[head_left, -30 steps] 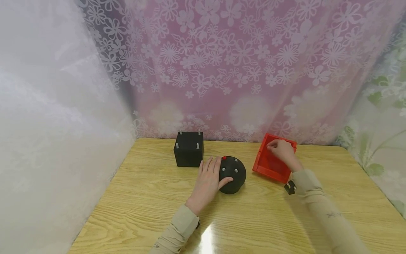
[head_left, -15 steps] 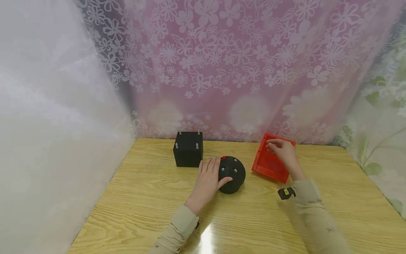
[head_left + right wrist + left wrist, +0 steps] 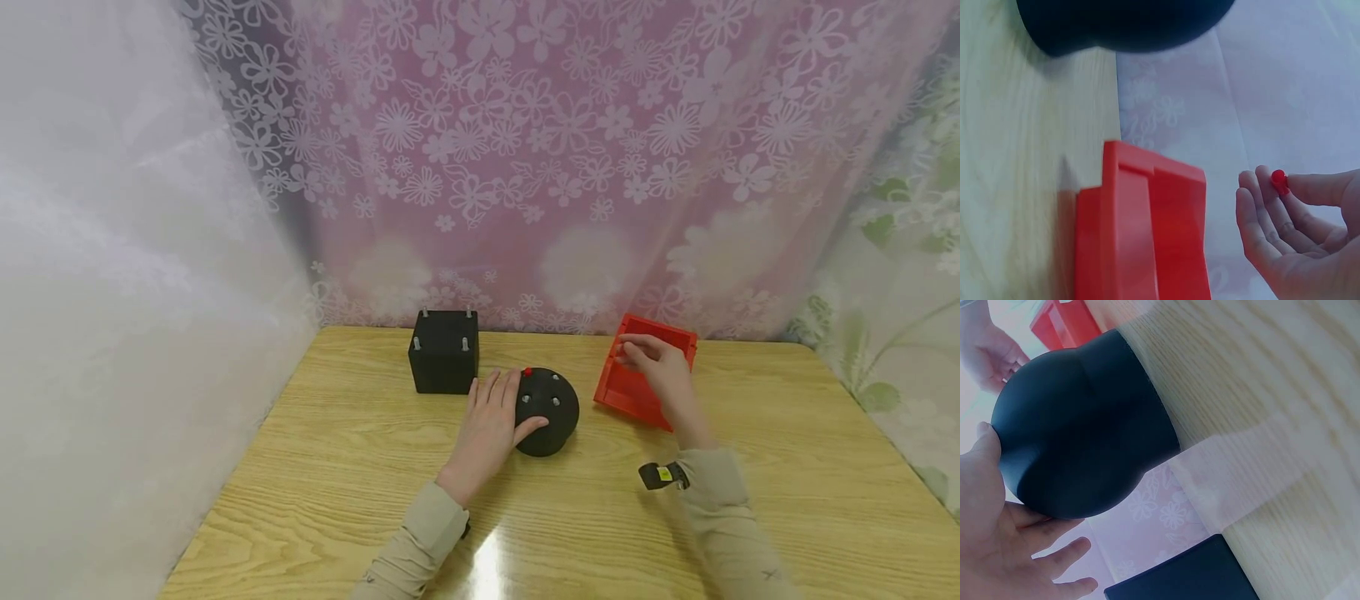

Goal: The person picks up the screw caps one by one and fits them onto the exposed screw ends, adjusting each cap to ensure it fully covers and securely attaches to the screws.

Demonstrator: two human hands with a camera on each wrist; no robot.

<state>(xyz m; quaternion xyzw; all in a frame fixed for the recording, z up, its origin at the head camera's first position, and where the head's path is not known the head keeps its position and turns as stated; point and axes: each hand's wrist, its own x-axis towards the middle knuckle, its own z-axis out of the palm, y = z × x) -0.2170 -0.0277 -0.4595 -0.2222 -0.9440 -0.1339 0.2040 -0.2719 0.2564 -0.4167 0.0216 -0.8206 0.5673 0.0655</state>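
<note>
My left hand [image 3: 483, 427] holds the left side of a black round block [image 3: 547, 435], its thumb near the front and its fingers towards the back. This block has a bulging upper part over a narrower base. Small clear pegs [image 3: 556, 402] stand on its top, with one small red piece [image 3: 528, 372] at the back left edge. In the right wrist view, my right hand [image 3: 1304, 225] pinches a small red peg with a rounded head [image 3: 1279, 180] between thumb and index finger. In the head view that hand overlaps the red bin [image 3: 630, 400].
A black cube-shaped block [image 3: 444, 371] with clear pegs at its top corners stands left of the round block. The wooden table [image 3: 337, 467] meets a pink flowered curtain [image 3: 480, 167] at the back. A whitish sheet [image 3: 135, 292] hangs on the left.
My right hand has risen from over the red bin and drifted slightly left, its wrist device swinging left too. The left hand and the black round block have stayed in place.
</note>
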